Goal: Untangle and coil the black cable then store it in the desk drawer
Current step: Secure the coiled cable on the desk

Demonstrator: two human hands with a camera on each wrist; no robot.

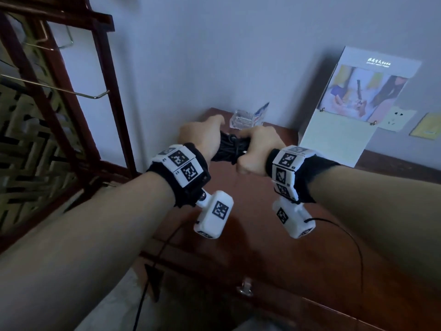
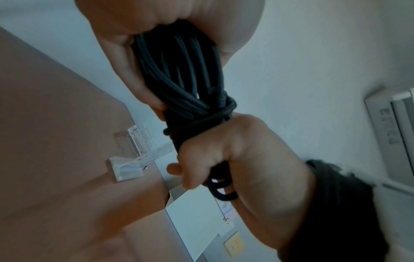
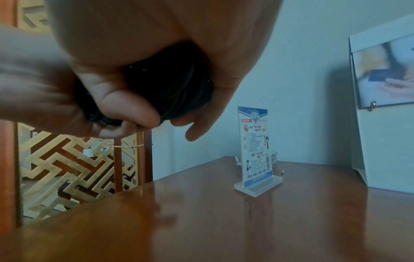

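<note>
The left hand (image 1: 202, 137) is curled round one end of the black cable (image 1: 230, 149), fingers wrapped over the bundled strands. The right hand (image 1: 256, 151) grips the other end in a closed fist, just at 3 o'clock from the left. In the left wrist view the cable (image 2: 186, 85) shows as a coiled hank of many parallel strands, cinched at its middle by a few turns of its own length, with small loops poking out below the right hand (image 2: 241, 159). In the right wrist view the right hand (image 3: 139, 70) encloses the dark bundle (image 3: 170, 83), thumb pressed across it.

Both hands hold the bundle in the air above the wooden desk (image 1: 262, 247), over its far half. At 12 o'clock from the hands, near the wall, stands a clear acrylic sign holder (image 1: 248, 118) with a printed blue and white card (image 3: 255, 141). At 2 o'clock a white display stand (image 1: 353, 108) with a picture leans against the wall. At 6 o'clock, on the desk front, the drawer (image 1: 310, 311) with its metal pull (image 1: 245, 286) is closed. At 9 o'clock is a red-brown lattice screen (image 1: 47, 115).
</note>
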